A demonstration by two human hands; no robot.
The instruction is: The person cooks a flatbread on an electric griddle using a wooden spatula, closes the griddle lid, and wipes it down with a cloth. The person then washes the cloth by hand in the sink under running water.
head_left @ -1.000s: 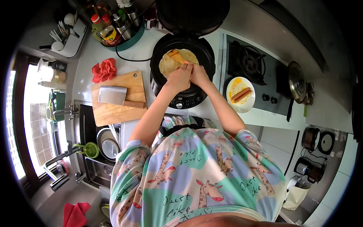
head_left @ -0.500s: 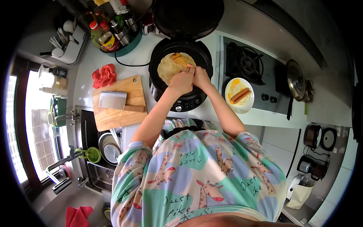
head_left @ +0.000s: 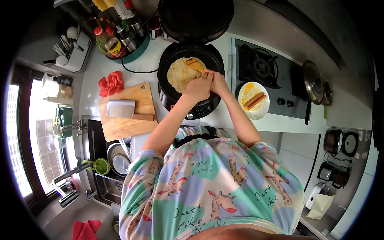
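Currently, one flatbread (head_left: 179, 76) is lying in the black pan (head_left: 214, 59), looking thin, soft and tearable, probably needing support beneath. Right hand (head_left: 219, 83): is pinching what seems a light, stiff spatula (head_left: 195, 64) by its near end. Left hand (head_left: 197, 88): is curling closed alongside, hold hidden.
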